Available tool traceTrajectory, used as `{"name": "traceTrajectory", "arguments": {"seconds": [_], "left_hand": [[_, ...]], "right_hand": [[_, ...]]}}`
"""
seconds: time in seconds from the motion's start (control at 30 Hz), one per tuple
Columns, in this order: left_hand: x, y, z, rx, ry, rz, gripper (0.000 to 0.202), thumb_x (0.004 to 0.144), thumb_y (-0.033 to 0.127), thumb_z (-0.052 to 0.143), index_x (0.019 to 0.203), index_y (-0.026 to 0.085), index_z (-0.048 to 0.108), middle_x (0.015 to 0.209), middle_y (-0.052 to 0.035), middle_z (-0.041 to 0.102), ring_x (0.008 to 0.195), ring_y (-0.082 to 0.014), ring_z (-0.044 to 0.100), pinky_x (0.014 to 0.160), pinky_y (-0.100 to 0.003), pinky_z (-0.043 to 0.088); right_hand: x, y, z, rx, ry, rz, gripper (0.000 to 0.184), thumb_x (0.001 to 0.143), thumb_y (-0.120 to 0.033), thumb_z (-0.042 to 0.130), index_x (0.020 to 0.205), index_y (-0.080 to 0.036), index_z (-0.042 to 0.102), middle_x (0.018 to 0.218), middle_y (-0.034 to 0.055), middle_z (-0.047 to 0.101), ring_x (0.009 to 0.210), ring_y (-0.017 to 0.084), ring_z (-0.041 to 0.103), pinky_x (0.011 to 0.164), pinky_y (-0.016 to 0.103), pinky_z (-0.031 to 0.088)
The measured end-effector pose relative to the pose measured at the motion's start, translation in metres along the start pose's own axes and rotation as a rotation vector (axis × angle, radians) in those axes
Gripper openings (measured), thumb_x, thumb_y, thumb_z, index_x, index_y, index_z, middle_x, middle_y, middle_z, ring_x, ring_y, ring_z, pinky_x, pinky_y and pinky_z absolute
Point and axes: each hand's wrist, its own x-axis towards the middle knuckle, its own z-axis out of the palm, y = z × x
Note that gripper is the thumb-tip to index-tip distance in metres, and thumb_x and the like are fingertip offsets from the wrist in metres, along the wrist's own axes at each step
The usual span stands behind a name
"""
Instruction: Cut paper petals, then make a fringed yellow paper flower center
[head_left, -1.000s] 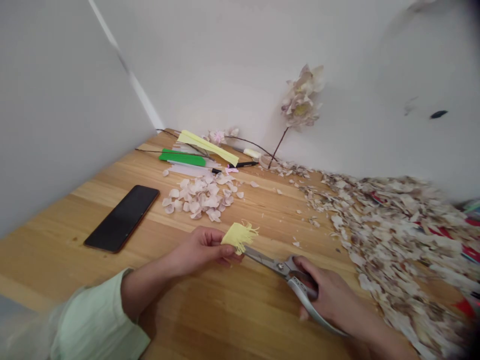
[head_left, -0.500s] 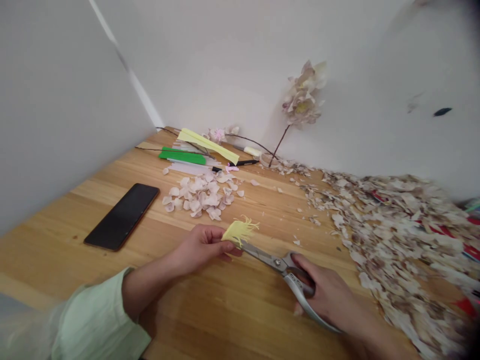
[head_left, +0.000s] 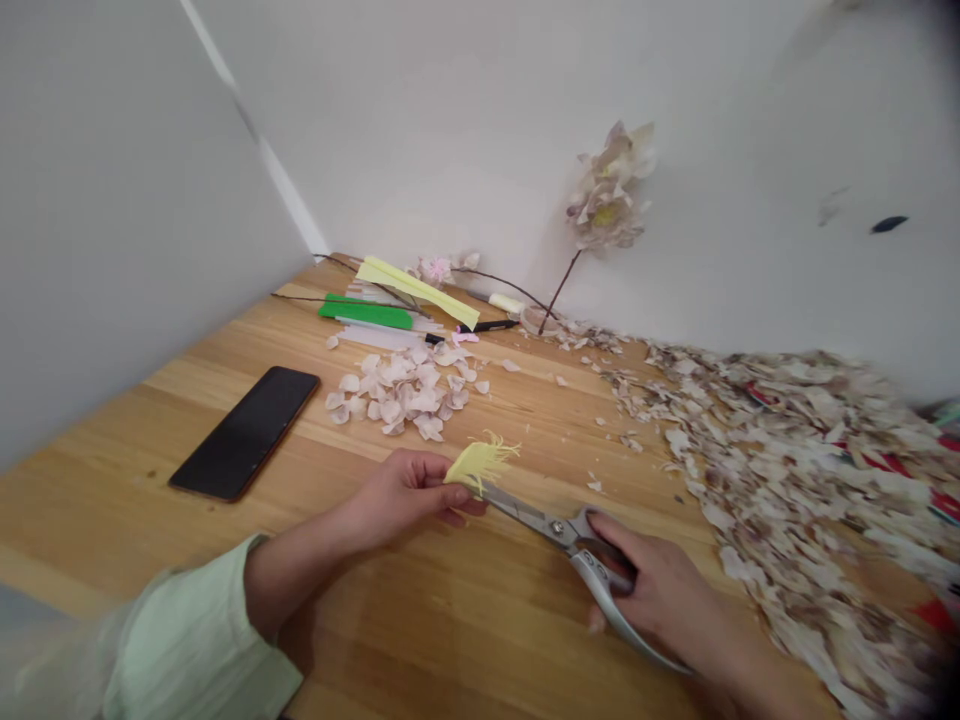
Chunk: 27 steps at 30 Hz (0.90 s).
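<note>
My left hand [head_left: 405, 492] pinches a small piece of fringed pale yellow paper [head_left: 480, 464] between thumb and fingers. The blades of steel scissors [head_left: 540, 520] reach the paper's lower edge from the right. My right hand [head_left: 660, 590] grips the grey scissor handles, its fingers through the loops. Just beyond the hands lies a loose heap of pale pink artificial petals [head_left: 397, 392] on the wooden table [head_left: 465, 610].
A black smartphone [head_left: 246, 432] lies left on the table. Yellow and green paper strips, a marker and stems lie by the wall. An artificial flower [head_left: 609, 192] stands against the wall. A large pile of paper scraps [head_left: 795, 470] fills the right.
The paper now tilts a little more upward at its tip, and the scissors sit at a slightly different angle against it. The view has shifted only slightly.
</note>
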Motion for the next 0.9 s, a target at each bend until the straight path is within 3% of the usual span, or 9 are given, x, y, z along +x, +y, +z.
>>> {"name": "traceTrajectory", "arguments": {"seconds": [0.3,0.9], "left_hand": [[0.0011,-0.0009,0.0001,-0.062,-0.015,-0.014,0.027,0.062,0.038,0.078,0.079,0.017,0.073,0.077,-0.0027,0.076,0.072,-0.0149,0.068,0.068,-0.025,0.052],[0.0003,-0.0011,0.0003,-0.057,-0.061,-0.009,0.027,0.064,0.039,0.076,0.078,0.016,0.072,0.077,-0.0040,0.074,0.072,-0.0171,0.067,0.069,-0.028,0.051]], "right_hand": [[0.0003,-0.0037,-0.0041,-0.026,-0.028,0.014,0.022,0.059,-0.034,0.071,0.073,-0.025,0.056,0.055,-0.0075,0.054,0.052,0.015,0.048,0.048,0.022,0.034],[-0.0004,0.0014,-0.0078,0.074,-0.101,0.039,0.016,0.062,-0.026,0.067,0.071,-0.024,0.055,0.055,-0.0075,0.056,0.051,0.012,0.041,0.048,0.020,0.031]]}}
